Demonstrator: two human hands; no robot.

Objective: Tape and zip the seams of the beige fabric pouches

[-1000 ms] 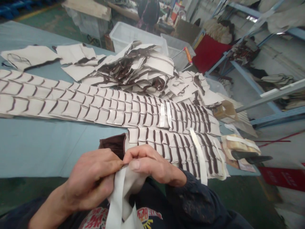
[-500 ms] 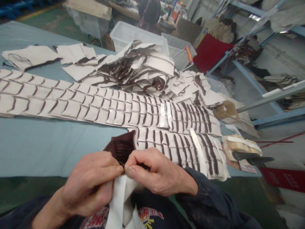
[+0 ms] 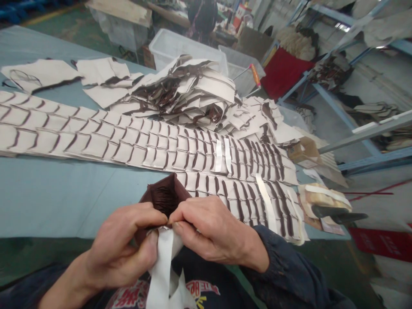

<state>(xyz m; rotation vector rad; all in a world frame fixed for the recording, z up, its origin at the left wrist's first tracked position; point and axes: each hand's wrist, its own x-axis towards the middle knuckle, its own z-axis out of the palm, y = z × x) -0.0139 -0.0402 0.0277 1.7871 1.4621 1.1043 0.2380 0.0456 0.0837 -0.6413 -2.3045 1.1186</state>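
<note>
Pinching an open, brown-lined cream fabric piece (image 3: 163,192) by its near edge, left hand (image 3: 124,249) and right hand (image 3: 215,229) are flanking a flat white strip (image 3: 161,268) running bodyward.

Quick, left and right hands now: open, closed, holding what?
Left hand: closed, pinching the edge of the brown-lined fabric piece by the white strip.
Right hand: closed, pinching the same piece's edge.

glasses (image 3: 26,79): left part of blue table (image 3: 64,193)
clear bins (image 3: 164,46): two, beyond table
open carton (image 3: 301,152): over by table's right end
blue shelving (image 3: 341,112): right, loaded
</note>
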